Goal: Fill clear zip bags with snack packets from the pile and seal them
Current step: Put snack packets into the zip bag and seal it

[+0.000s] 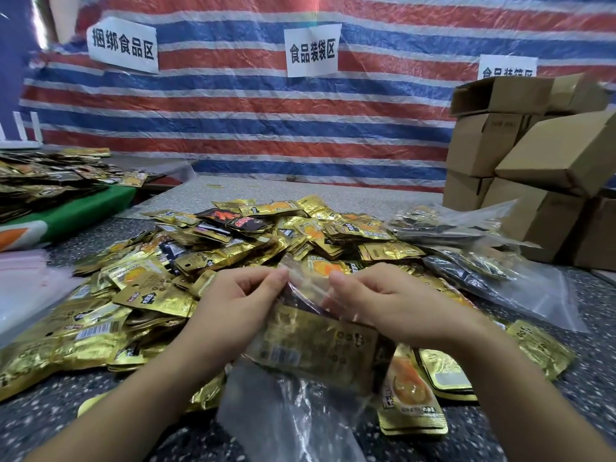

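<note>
Bag (310,348) mouth pinched between both hands (310,295).

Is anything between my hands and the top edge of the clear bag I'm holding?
Nothing visible. The left hand and right hand both already pinch the top edge of the clear plastic zip bag, gold packets inside.

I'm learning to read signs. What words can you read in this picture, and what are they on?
"捆绑食品区": left white paper sign on the striped tarp.
"食品装袋区": middle white paper sign.
Right white paper sign: partly hidden by the cardboard boxes; it looks like the same words, not sure.
Snack packets: print and barcodes too small and blurred to read.
Box print: too faint to read.
</note>
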